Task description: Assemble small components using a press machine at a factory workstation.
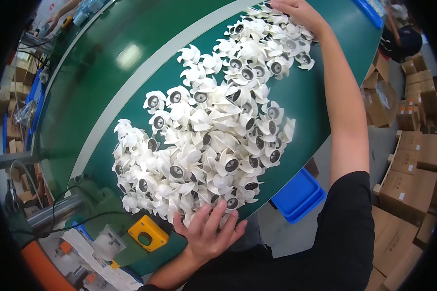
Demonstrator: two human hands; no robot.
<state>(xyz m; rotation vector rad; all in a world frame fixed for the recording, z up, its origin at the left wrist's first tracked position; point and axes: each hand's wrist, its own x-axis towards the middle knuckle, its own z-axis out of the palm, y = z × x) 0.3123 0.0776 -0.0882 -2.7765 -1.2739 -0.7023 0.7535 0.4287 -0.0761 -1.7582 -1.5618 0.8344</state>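
A big heap of white plastic fan impellers [213, 138], many with dark round hubs, lies piled on the green work surface [306, 104]. My left hand [211, 233] is at the near end of the heap, its fingers spread and resting against the closest impellers. Stretched out to the far end of the heap is my right hand [298, 12], partly cut off by the top of the picture. Its visible fingers extend over the farthest impellers, and I see nothing gripped in them.
A yellow box with a green push button [148, 234] sits left of my left hand, near dark cables. A curved pale rail [145, 68] runs along the heap's left side. A blue bin [300, 196] stands below the surface's right edge. Cardboard boxes [407, 184] are stacked at right.
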